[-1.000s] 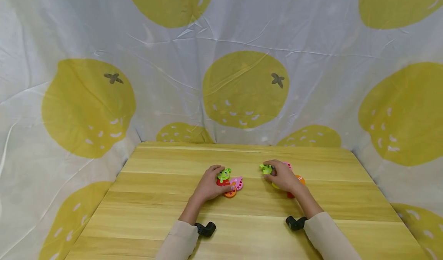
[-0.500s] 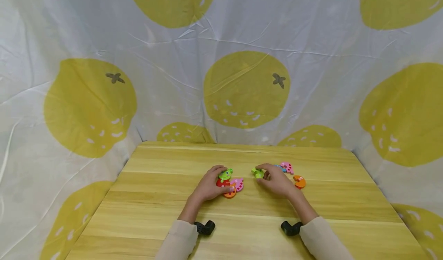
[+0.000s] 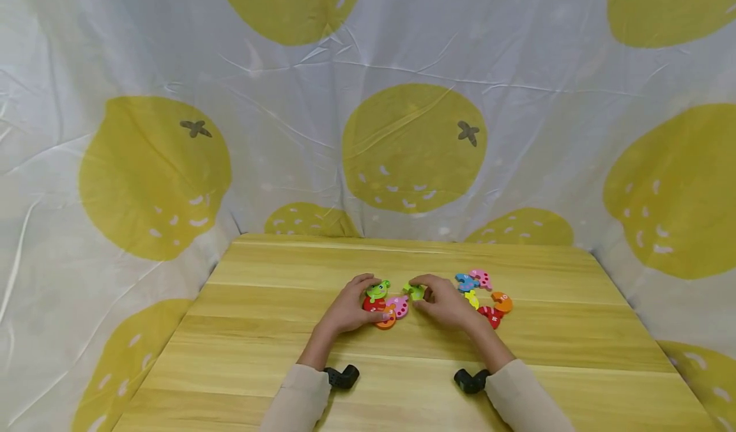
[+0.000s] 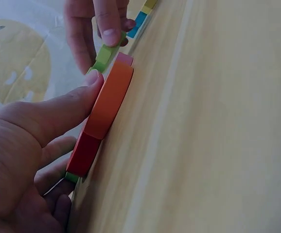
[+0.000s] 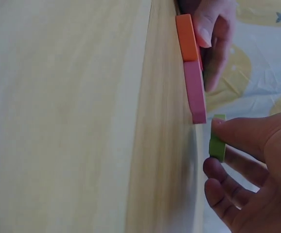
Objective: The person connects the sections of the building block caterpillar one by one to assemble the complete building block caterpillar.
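Since half a second ago, shifted left across the desk (image 3: 276,381): right hand (image 3: 445,303), carrying the light-green piece (image 3: 413,291) from a spot well apart from the joined chain (image 3: 384,304) to just beside its pink piece (image 3: 397,305). Uncovered by that move: blue (image 3: 466,282), yellow (image 3: 472,299) and red (image 3: 490,316) loose pieces, lying with the pink one (image 3: 482,278) and the orange one (image 3: 503,301) at centre-right. Left hand (image 3: 349,307) unchanged, resting on the chain.

Right grip narrow, thumb and fingers pinching the light-green piece, held flat just above or on the desk, hard to tell which. From the right wrist view, a small gap between it (image 5: 217,144) and the pink piece's end (image 5: 195,92). Long axis of the piece roughly left-right, facing the chain.

Left grip narrow too: thumb (image 4: 58,114) pressed against the orange piece's edge (image 4: 111,99), fingers curled over the frog-head (image 3: 377,288) end. Chain lying flat near the desk's middle, curving from frog head at the far end through red and orange to pink on the right.
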`<action>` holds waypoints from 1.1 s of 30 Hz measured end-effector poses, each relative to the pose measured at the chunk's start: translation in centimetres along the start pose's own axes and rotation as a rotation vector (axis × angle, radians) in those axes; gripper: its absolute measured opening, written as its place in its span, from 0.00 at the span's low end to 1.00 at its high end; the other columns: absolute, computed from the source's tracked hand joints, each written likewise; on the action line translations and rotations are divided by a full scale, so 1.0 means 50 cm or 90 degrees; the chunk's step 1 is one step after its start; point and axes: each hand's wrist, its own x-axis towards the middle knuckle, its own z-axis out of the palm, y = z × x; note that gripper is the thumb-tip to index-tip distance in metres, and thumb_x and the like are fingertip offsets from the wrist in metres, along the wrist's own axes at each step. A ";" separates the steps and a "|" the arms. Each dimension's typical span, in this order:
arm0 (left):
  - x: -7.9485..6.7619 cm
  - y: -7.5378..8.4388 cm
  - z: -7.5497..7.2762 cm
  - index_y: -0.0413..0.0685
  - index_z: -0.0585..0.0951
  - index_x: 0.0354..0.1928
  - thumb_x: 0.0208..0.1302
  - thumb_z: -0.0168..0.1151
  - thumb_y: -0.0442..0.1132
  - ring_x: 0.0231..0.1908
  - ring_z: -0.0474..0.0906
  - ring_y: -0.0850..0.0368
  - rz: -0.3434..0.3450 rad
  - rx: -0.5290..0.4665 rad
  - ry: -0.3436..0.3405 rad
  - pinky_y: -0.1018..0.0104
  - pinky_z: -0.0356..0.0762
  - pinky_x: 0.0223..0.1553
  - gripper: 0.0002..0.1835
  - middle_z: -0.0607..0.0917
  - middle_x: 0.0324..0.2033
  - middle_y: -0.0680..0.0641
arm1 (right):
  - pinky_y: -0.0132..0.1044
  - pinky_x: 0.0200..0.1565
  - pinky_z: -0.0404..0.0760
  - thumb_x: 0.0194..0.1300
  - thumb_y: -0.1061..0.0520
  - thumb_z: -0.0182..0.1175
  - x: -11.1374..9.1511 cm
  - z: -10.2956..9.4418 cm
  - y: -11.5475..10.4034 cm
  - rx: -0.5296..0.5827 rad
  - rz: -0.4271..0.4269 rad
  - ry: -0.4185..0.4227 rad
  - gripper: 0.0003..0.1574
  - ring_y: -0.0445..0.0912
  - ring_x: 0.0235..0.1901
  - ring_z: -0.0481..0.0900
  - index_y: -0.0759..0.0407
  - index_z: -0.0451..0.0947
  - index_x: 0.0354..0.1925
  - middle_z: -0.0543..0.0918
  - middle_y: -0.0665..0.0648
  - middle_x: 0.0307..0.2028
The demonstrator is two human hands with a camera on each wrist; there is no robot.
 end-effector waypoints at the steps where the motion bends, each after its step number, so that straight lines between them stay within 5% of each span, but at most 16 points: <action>1: 0.000 0.001 0.001 0.50 0.73 0.72 0.55 0.80 0.52 0.76 0.61 0.37 -0.002 0.000 0.003 0.37 0.65 0.72 0.44 0.66 0.76 0.42 | 0.32 0.37 0.76 0.68 0.59 0.69 0.002 0.002 -0.002 -0.002 -0.003 -0.004 0.27 0.41 0.36 0.76 0.57 0.79 0.64 0.84 0.54 0.52; 33: -0.003 0.002 0.003 0.51 0.75 0.71 0.54 0.80 0.53 0.73 0.64 0.38 -0.014 0.004 0.024 0.39 0.68 0.70 0.42 0.67 0.74 0.42 | 0.33 0.33 0.73 0.67 0.63 0.68 0.017 0.021 -0.027 -0.035 0.014 -0.056 0.27 0.42 0.30 0.72 0.60 0.79 0.63 0.82 0.54 0.44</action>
